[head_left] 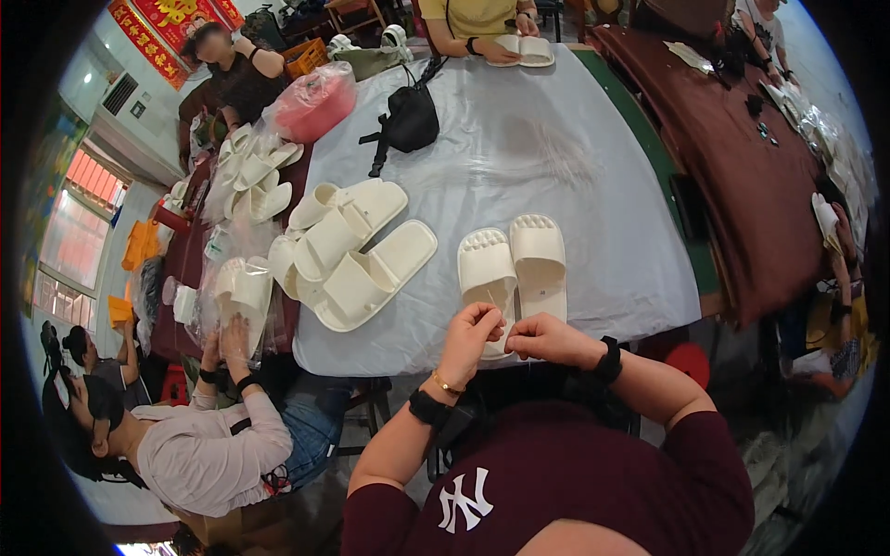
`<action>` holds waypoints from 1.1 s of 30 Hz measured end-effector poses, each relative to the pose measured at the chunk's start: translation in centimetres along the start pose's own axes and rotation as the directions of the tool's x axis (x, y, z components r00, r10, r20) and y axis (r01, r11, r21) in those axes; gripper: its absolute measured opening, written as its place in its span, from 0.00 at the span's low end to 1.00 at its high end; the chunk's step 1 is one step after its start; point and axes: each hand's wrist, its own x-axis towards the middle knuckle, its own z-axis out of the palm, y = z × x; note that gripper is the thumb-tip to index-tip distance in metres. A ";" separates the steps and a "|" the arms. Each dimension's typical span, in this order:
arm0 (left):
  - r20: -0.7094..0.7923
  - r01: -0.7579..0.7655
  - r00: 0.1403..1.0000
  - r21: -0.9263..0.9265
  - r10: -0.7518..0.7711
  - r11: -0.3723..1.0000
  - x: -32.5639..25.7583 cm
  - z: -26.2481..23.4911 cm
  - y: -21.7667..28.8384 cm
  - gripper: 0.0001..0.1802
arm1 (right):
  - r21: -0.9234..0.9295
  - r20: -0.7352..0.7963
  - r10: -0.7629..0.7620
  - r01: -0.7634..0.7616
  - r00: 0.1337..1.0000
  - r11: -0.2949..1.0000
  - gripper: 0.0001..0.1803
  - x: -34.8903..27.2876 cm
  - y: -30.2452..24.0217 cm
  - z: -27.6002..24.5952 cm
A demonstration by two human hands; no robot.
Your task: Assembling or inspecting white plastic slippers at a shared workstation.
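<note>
Above the near edge of the table, my left hand and my right hand are close together, each with thumb and fingers pinched. Something thin and pale may run between the fingertips, too fine to name. Just beyond them lies a pair of cream slide slippers, a left slipper and a right slipper, side by side with toes pointing away from me. My left hand covers part of the left slipper's heel. To the left rests a loose pile of cream slippers, some overlapping and tilted.
Clear plastic sheeting covers the table. A black bag and a plastic-wrapped pink bundle lie farther back. At left, a co-worker's hands handle bagged slippers; across the table, another person holds white slippers. A brown-covered table stands right.
</note>
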 end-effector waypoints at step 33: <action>0.249 -0.288 0.920 0.953 0.301 0.091 14.6 -3.2 4.2 0.22 | -0.191 -0.456 -0.165 0.085 0.874 0.978 0.13 9.4 2.6 -0.3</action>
